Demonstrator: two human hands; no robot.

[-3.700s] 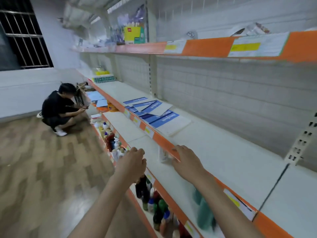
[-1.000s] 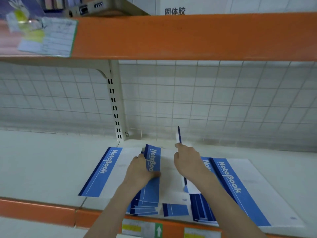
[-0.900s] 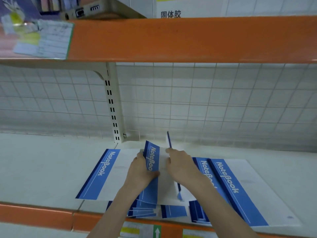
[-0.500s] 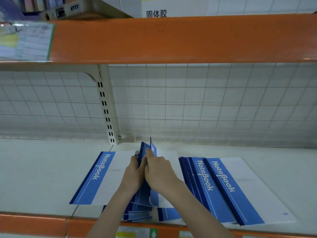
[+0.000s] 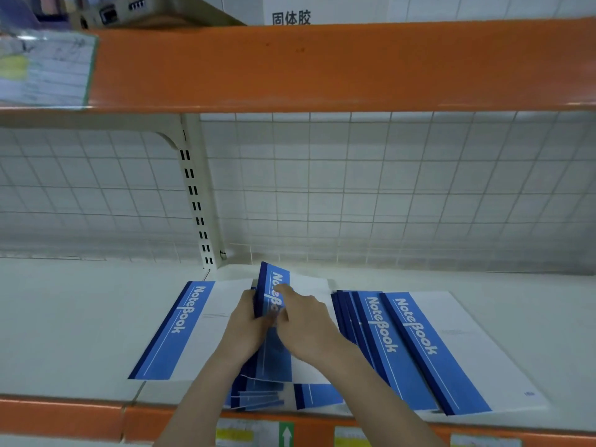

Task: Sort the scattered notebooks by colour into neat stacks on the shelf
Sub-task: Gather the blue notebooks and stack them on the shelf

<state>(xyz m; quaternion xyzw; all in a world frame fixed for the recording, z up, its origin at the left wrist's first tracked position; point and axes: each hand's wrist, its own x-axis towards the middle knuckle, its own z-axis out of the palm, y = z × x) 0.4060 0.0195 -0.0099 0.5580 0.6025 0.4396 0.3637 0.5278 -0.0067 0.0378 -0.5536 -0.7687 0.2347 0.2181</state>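
Blue-and-white notebooks marked "NoteBook" lie on the white shelf (image 5: 64,317). One single notebook (image 5: 180,330) lies flat at the left. A fanned row of several notebooks (image 5: 416,346) lies at the right. Between them my left hand (image 5: 245,327) grips the spine side of a raised bundle of notebooks (image 5: 272,285). My right hand (image 5: 303,321) holds the same bundle from the right, its thumb on the top cover. More notebook edges (image 5: 258,395) stick out under my wrists near the shelf's front.
An orange upper shelf edge (image 5: 322,66) with a paper label (image 5: 42,72) hangs overhead. A white wire grid (image 5: 387,188) and a slotted upright post (image 5: 196,201) back the shelf. The shelf's orange front rail (image 5: 64,417) carries price tags.
My right hand brought an upright notebook leftwards and laid it onto the bundle that my left hand holds. Both hands now meet on that bundle.
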